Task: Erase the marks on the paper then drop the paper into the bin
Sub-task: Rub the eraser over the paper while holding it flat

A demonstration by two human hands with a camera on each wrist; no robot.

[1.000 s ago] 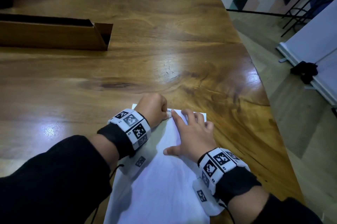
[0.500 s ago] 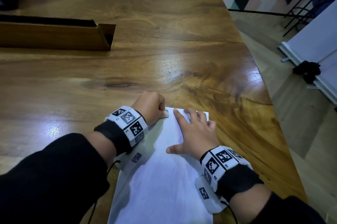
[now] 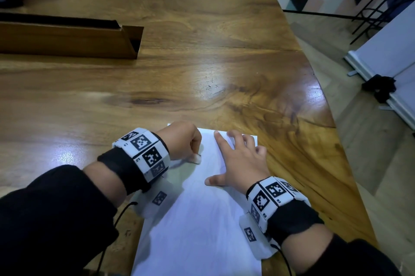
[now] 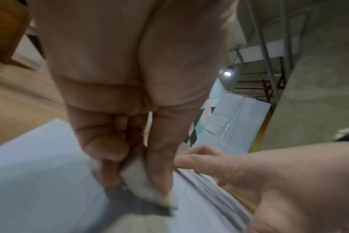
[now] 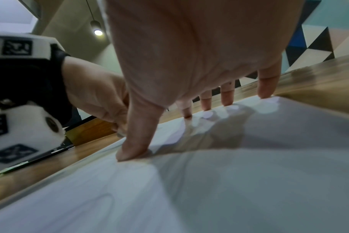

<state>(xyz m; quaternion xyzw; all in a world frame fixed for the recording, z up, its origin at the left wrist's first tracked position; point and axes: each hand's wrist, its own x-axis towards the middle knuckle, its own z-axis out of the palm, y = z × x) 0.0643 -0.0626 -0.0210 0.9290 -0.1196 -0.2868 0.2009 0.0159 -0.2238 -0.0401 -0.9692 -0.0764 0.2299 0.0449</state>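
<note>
A: We see the desk [image 3: 202, 55] as polished wood, glossy, with strong grain and bright glare patches.

B: We agree. The paper [image 3: 202, 230] looks matt, smooth and white; the eraser [image 4: 141, 186] looks matt and rubbery, and the wrist bands [image 3: 143, 152] look like black cloth.

Head view: high, facing forward and down over the wooden table [image 3: 202, 55]. Wrist views: very close, low, looking along each palm. All three share the paper [image 3: 202, 230] [image 4: 40, 173] [image 5: 229, 181].
</note>
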